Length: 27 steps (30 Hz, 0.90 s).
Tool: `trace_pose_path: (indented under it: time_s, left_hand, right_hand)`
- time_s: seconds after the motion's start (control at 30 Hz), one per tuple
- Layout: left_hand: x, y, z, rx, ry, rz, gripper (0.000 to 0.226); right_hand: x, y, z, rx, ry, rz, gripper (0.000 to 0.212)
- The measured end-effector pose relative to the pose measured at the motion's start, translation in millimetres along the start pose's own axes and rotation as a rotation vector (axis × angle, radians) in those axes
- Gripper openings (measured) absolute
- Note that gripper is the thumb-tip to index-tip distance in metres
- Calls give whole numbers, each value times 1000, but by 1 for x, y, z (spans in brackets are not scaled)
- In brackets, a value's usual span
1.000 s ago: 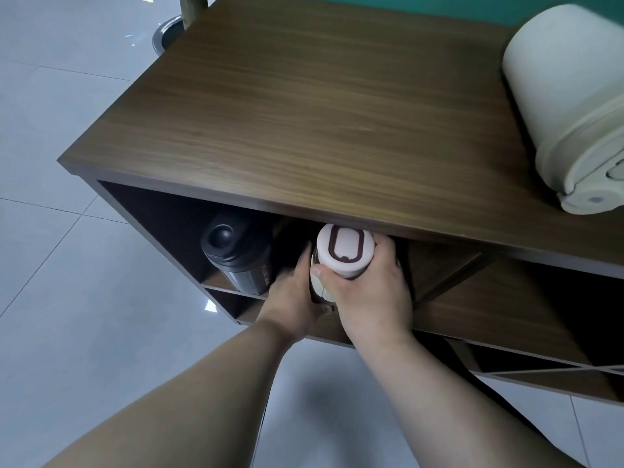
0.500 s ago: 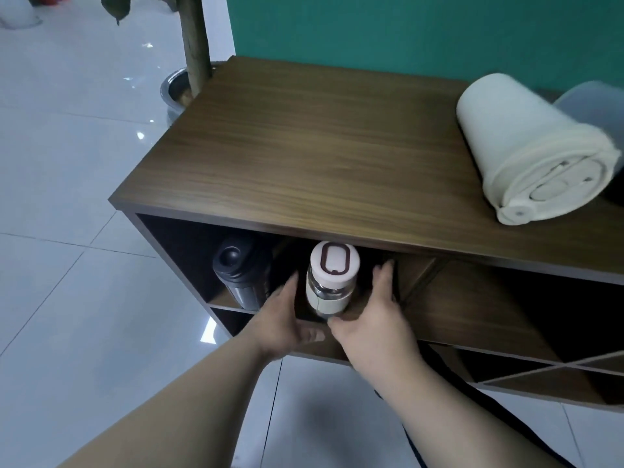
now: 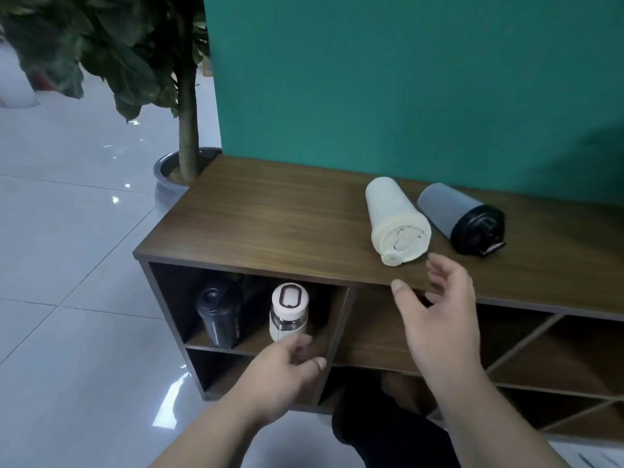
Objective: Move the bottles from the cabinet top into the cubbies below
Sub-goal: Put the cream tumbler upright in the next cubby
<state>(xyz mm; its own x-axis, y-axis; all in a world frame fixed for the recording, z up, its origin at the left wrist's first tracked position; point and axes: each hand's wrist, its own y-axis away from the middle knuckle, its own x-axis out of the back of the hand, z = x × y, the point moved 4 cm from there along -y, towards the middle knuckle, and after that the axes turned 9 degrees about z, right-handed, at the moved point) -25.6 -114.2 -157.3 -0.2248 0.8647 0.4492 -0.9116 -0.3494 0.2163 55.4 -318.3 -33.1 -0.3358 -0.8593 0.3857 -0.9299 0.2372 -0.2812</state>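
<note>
Teal wall behind a wooden cabinet (image 3: 270, 228): its upper-left cubby (image 3: 331, 319) holds a black bottle (image 3: 219, 315) and a pink-capped glass bottle (image 3: 288, 312), both upright. On top lie a cream bottle (image 3: 395, 214) and a grey bottle (image 3: 456, 216). Left hand (image 3: 280, 376) and right hand (image 3: 439, 322) are empty, fingers loose; no readable labels

Cream bottle (image 3: 395, 221) lies on cabinet top (image 3: 277, 217); both hands empty

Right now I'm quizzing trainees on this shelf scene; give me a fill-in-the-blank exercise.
1. The cream bottle on the cabinet top lies on its ____.
2. The number of bottles in the upper-left cubby is ____.
3. The right hand is open and holds ____.

Missing words: side; two; nothing
</note>
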Motion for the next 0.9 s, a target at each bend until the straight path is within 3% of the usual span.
trace_pose_path:
  time_s: [0.17, 0.3, 0.5, 0.63, 0.77, 0.9]
  left_hand:
    - [-6, 11, 19, -106, -28, -3, 28]
    - [-9, 0, 22, -139, -68, -18, 17]
    - [-21, -19, 15, -160, -54, -54, 10]
    - [-28, -32, 11, -144, -49, -88, 12]
    - [-39, -36, 11, -70, 41, -104, 24]
    - [-57, -29, 4, 34, 164, -168, 43]
  right_hand:
    - [-17, -40, -13, 38, 140, 23, 102]
    - [-47, -63, -13, 37, 194, 25, 119]
    - [-61, -74, -6, 112, 220, 94, 105]
    - [-29, -51, 2, 35, -42, 25, 104]
    - [25, -14, 11, 121, -267, -71, 90]
    - [70, -2, 27, 247, -304, -143, 81]
